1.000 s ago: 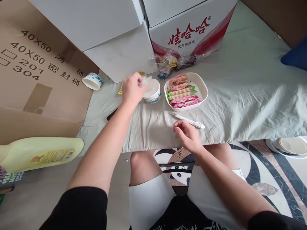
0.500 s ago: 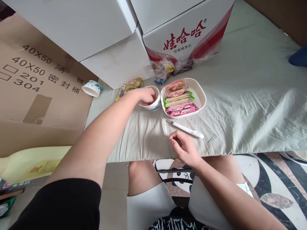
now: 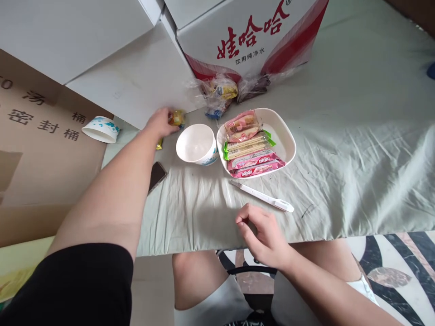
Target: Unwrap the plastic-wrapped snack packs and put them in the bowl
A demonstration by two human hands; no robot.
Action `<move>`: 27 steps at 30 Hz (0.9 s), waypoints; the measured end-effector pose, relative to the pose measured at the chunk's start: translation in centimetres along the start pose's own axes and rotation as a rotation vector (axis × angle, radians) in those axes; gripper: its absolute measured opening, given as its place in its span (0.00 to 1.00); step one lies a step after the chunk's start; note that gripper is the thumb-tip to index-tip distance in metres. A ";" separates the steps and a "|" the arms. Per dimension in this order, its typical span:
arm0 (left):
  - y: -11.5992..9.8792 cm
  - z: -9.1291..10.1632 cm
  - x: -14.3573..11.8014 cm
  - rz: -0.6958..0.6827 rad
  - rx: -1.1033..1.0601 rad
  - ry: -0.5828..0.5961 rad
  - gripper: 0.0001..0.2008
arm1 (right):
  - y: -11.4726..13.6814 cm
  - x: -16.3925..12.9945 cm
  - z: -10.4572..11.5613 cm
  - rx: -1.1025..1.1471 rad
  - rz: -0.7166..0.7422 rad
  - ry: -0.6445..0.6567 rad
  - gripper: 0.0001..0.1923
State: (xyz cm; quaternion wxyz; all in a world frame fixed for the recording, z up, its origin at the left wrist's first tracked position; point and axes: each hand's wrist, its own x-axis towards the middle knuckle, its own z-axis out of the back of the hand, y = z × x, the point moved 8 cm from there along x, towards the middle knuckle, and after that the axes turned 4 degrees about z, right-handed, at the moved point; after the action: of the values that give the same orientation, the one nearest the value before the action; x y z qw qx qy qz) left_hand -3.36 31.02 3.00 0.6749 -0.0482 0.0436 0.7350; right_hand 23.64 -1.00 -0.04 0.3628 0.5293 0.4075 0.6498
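A: Left hand (image 3: 158, 124)?
B: Reached out w/ fingertips on a yellow snack packet (image 3: 176, 117), just left of the paper cup (image 3: 196, 145). Can't tell if it's gripped.
A: Right hand (image 3: 263, 235)?
B: Loosely curled at the cloth's (image 3: 356, 149) near edge, holding nothing, close to the white pen (image 3: 260, 196).
A: Rest?
B: White dish (image 3: 287, 136) of wafer packs (image 3: 251, 145) beside the cup, phone (image 3: 157, 175) by the forearm, tipped cup (image 3: 100, 129) far left.

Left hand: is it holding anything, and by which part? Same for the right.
The left hand closes its fingertips on one end of a small yellow snack packet behind the paper bowl. The right hand rests loosely curled, holding nothing.
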 end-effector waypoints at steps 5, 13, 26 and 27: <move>2.6 2.5 -2.2 0.141 -0.311 -0.186 0.21 | -0.6 -0.3 -0.1 -0.010 -0.045 0.036 0.06; 0.9 5.4 -17.5 -0.074 -1.455 -0.070 0.20 | -0.9 -1.0 -0.1 -0.048 -0.120 0.027 0.03; -10.8 -11.5 -34.1 0.064 -1.897 0.735 0.34 | 1.0 -0.6 1.8 -0.150 -0.030 0.019 0.32; -11.1 -11.2 -34.2 0.014 -1.868 0.747 0.35 | 1.3 -0.3 1.6 -0.164 -0.007 0.060 0.30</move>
State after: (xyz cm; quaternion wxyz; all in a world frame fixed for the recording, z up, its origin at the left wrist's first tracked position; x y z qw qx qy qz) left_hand 10.69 -3.30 -3.70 0.3056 -0.7852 -0.3411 0.4167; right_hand 25.22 -1.61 1.18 0.3949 0.4766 0.3655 0.6952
